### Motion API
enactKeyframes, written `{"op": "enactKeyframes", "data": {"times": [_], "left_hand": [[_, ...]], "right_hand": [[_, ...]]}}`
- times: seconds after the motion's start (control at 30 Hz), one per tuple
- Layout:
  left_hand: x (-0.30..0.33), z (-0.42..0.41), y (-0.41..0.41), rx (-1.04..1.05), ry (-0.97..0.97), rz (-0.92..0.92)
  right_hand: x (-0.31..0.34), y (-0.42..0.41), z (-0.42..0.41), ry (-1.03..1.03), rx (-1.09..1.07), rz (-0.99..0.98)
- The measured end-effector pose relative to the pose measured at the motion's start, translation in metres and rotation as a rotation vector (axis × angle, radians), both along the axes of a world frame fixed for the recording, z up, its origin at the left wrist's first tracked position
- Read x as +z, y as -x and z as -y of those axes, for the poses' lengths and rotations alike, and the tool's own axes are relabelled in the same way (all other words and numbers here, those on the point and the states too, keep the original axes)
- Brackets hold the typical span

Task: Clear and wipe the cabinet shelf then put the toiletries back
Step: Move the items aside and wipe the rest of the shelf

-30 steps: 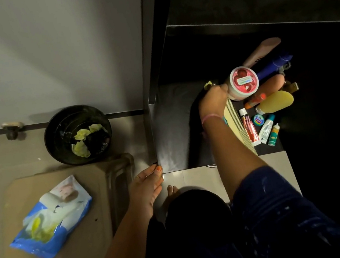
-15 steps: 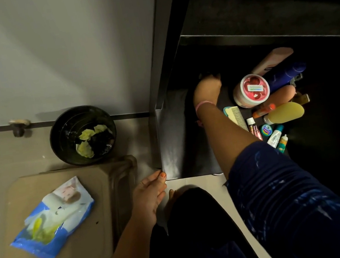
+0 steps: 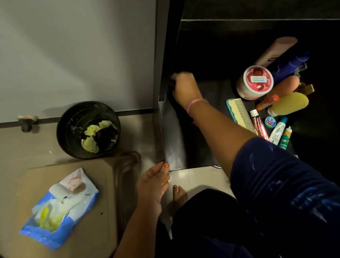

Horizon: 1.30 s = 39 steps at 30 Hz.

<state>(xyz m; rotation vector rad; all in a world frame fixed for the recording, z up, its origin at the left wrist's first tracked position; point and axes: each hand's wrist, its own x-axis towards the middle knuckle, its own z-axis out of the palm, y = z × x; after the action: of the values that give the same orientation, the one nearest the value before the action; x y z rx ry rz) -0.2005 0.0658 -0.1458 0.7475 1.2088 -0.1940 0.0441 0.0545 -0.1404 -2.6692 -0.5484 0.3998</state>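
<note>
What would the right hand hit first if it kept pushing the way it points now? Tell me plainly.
The right hand points up and left into the shelf's back left corner. Going straight on, it would most likely meet the cabinet's dark side panel first. Depth is hard to judge in the dark; the toiletries lie off to its right.

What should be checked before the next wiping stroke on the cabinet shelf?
1. Right hand at the shelf's back-left corner: ok.
2. Wipe under that hand: cannot tell, too dark and blurred.
3. Left hand braced at the cabinet's front corner, fingers straight: ok.
4. Toiletries, comb and pink-lidded jar included, bunched on the right, apart from the hand: ok.
5. Shelf fully cleared: not ok.
6. Wipes pack on the stool: ok.
</note>
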Motion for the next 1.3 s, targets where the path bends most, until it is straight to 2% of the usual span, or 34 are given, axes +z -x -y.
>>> {"op": "enactKeyframes", "data": {"times": [0.1, 0.23, 0.33, 0.67, 0.83, 0.93, 1.1, 1.17, 1.3], "left_hand": [[0.0, 0.002, 0.0, 0.015, 0.003, 0.003], [0.001, 0.003, -0.001, 0.013, -0.024, -0.002], [-0.001, 0.004, 0.0, 0.013, -0.033, -0.007], [-0.004, 0.005, 0.003, -0.036, -0.068, 0.006], [0.002, -0.007, 0.022, -0.005, 0.004, 0.006], [0.005, -0.022, 0.043, 0.038, 0.02, -0.007], [0.013, -0.042, 0.077, 0.061, 0.06, -0.059], [0.017, -0.047, 0.085, 0.078, 0.073, -0.053], [0.026, -0.054, 0.096, 0.143, 0.102, -0.045]], "right_hand": [[-0.02, 0.034, 0.011, -0.202, -0.1, 0.024], [-0.019, 0.071, 0.019, -0.237, -0.076, 0.105], [-0.017, 0.089, 0.019, -0.171, 0.043, 0.182], [-0.002, 0.099, 0.005, -0.044, 0.083, 0.088], [-0.004, 0.156, 0.039, -0.128, 0.142, 0.197], [-0.004, 0.2, 0.062, -0.131, 0.141, 0.155], [-0.001, 0.23, 0.08, 0.006, 0.197, 0.106], [0.013, 0.23, 0.07, -0.028, 0.098, -0.025], [0.046, 0.219, 0.027, -0.286, -0.342, -0.333]]}}
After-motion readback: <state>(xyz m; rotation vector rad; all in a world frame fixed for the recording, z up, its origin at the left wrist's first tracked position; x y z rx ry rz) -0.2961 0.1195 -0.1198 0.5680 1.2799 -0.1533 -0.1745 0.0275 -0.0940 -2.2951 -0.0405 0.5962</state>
